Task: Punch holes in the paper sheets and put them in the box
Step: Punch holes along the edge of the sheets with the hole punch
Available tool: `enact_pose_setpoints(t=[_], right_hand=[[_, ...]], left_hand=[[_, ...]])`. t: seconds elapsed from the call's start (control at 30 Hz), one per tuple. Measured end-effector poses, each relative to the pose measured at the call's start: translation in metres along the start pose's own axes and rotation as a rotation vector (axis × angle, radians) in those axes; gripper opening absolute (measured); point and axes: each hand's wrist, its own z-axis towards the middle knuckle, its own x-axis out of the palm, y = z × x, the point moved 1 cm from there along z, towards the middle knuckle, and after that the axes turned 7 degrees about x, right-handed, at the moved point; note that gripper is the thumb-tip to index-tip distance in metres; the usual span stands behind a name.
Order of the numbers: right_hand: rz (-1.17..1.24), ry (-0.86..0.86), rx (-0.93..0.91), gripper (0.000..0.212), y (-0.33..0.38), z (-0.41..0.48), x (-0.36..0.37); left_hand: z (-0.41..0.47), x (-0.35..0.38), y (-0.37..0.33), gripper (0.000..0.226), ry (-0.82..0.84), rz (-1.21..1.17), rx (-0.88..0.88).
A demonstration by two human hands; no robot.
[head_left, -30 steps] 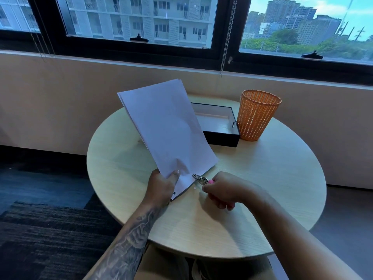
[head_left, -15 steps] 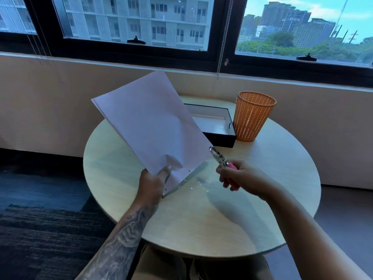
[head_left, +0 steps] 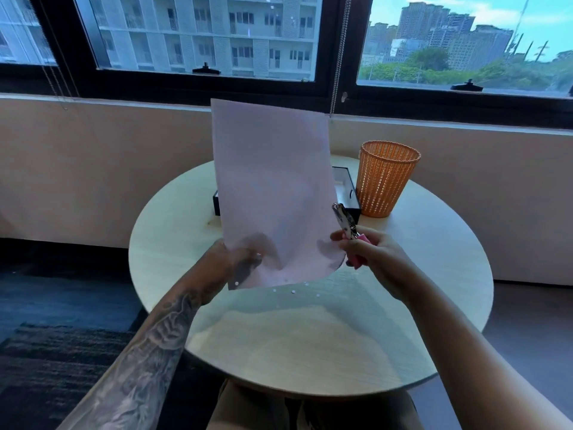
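Note:
A stack of white paper sheets (head_left: pixel 273 193) stands nearly upright over the round table, with punched holes along its bottom edge. My left hand (head_left: pixel 231 256) grips its lower left corner, fingers behind the paper. My right hand (head_left: pixel 369 252) holds a pink-handled metal hole punch (head_left: pixel 345 223), jaws pointing up, beside the lower right edge of the sheets; its fingertips also touch that edge. The black box (head_left: pixel 348 197) lies behind the paper, mostly hidden.
An orange mesh basket (head_left: pixel 386 178) stands right of the box at the back of the round wooden table (head_left: pixel 310 336). Small white paper dots (head_left: pixel 291 291) lie on the table under the sheets. A wall and window ledge run behind.
The sheets have swung from a left-leaning tilt to nearly upright and moved right. My right hand with the punch has risen from the table to the paper's right edge.

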Motion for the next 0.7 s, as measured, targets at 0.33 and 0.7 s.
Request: enact_pose_setpoints(t=[0.33, 0.7], right_hand=[[0.158, -0.143, -0.137, 0.032, -0.002, 0.001, 0.005], [0.228, -0.048, -0.183, 0.018, -0.002, 0.001, 0.02]], left_hand=[[-0.016, 0.007, 0.017, 0.063, -0.002, -0.664, -0.096], [-0.034, 0.092, 0.036, 0.012, -0.218, -0.583, -0.08]])
